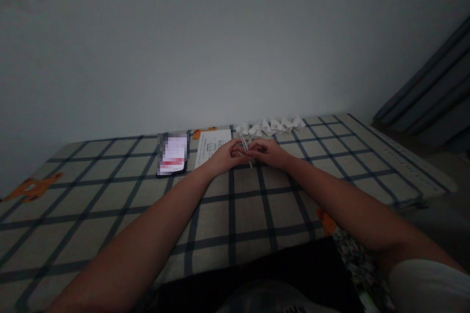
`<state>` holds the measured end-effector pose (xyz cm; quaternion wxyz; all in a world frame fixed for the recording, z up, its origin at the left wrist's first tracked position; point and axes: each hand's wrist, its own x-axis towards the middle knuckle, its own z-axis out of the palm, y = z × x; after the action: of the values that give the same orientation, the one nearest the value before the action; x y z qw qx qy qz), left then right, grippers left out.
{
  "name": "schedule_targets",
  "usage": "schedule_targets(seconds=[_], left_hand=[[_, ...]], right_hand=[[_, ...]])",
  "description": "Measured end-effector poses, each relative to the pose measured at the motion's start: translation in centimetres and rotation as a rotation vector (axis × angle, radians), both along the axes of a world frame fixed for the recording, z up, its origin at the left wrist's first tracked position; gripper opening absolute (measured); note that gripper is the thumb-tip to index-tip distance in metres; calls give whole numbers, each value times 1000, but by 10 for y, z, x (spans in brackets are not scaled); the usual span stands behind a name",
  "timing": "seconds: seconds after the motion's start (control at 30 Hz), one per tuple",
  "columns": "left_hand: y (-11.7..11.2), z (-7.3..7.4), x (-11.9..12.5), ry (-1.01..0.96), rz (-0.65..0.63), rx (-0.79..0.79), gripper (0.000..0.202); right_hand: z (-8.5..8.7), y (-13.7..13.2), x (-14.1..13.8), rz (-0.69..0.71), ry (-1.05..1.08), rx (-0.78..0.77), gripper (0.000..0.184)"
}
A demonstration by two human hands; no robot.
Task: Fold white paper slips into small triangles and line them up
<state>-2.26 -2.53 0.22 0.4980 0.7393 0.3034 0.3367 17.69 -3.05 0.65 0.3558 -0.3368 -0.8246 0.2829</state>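
Observation:
My left hand [228, 155] and my right hand [270, 153] meet above the checked cloth, their fingers bent and pressed on a thin piece of folded white paper [245, 144]. It stands nearly edge-on between them, so its full shape does not show. Just beyond my hands, several pointed folded-paper pieces [277, 126] sit in a loose row along the back. White printed paper [213, 144] lies flat by my left hand, partly covered by it.
A phone [172, 155] with a lit, blurred screen lies to the left. The checked cloth [209, 210] with orange figures covers the surface, which ends at a plain wall [220, 49]. Dark curtain folds [429, 73] hang at the right.

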Motion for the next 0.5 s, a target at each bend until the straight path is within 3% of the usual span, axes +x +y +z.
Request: schedule_targets(seconds=[0.3,0.5], left_hand=[[3,-2,-1,-113,-9,-134,51],[5,-1,-3,-101,23,-174,46]], right_hand=[[4,-1,2,-77,0,102,26],[2,0,4,-95,11,85,23]])
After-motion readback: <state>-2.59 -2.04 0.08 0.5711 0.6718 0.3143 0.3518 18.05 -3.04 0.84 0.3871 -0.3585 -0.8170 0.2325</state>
